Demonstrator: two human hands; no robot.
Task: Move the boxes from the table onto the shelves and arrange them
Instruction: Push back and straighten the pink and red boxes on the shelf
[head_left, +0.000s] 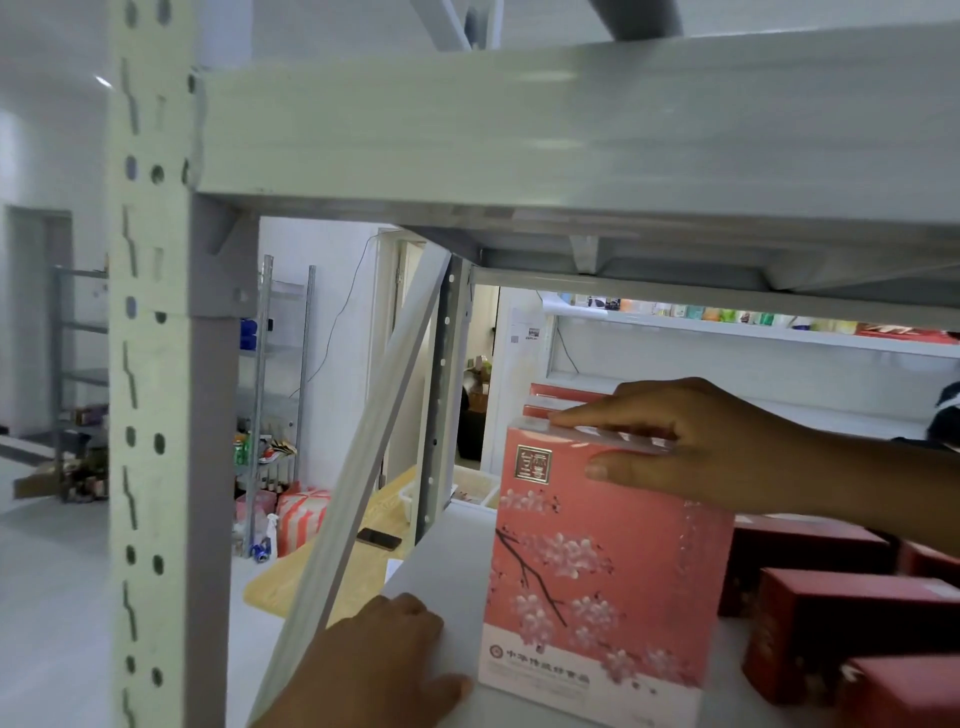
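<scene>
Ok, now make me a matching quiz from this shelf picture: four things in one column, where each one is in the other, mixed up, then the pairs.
Column one
1. pink blossom box
2. dark red boxes
3. phone
4. left hand

Column two
A. lying on the wooden table beyond the shelving
B. standing upright on the shelf, with the right hand gripping its top
C. resting flat on the shelf by the pink box's lower left corner
D. lying on the shelf to the right of the pink box

Pairs: 1-B, 2-D, 3-A, 4-C
</scene>
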